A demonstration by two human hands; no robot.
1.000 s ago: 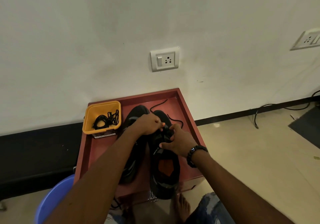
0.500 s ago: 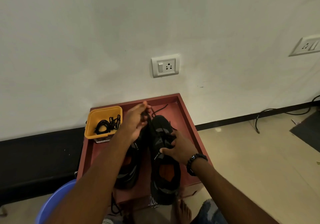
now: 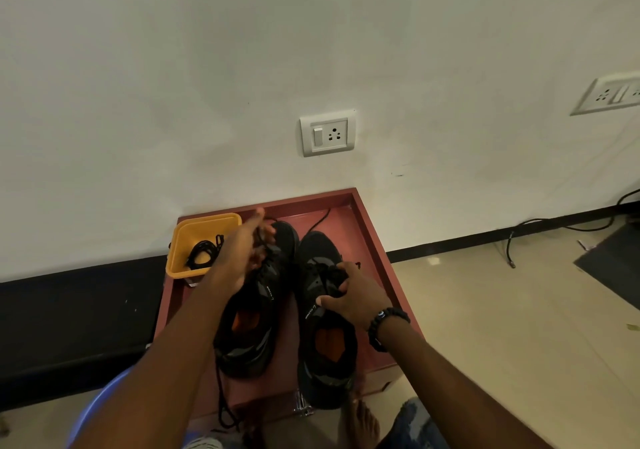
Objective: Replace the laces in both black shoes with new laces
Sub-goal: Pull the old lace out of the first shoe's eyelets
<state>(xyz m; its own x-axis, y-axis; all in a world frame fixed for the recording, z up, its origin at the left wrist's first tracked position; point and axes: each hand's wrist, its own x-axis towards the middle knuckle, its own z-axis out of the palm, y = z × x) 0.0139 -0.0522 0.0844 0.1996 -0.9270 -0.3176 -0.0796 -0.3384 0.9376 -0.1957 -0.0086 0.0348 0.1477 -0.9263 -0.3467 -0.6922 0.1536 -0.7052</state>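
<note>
Two black shoes lie side by side on a reddish-brown table point(image 3: 370, 237), toes toward the wall. My left hand point(image 3: 242, 254) is raised over the left shoe point(image 3: 256, 330) near its toe and pinches a black lace that runs up from the shoes. My right hand point(image 3: 353, 296) grips the right shoe point(image 3: 322, 344) at its tongue and eyelets. A loose end of black lace point(image 3: 320, 218) lies on the table beyond the toes. Another lace strand point(image 3: 221, 400) hangs over the table's near edge.
A yellow plastic tub point(image 3: 183, 240) with coiled black laces point(image 3: 202, 256) stands at the table's back left corner, close to my left hand. A white wall with a socket point(image 3: 327, 135) is right behind. A blue stool point(image 3: 100, 410) and my bare foot point(image 3: 360, 424) are below.
My left hand moved from the right shoe's eyelets up and left toward the tub, drawing the lace out with it. My right hand stayed holding the right shoe.
</note>
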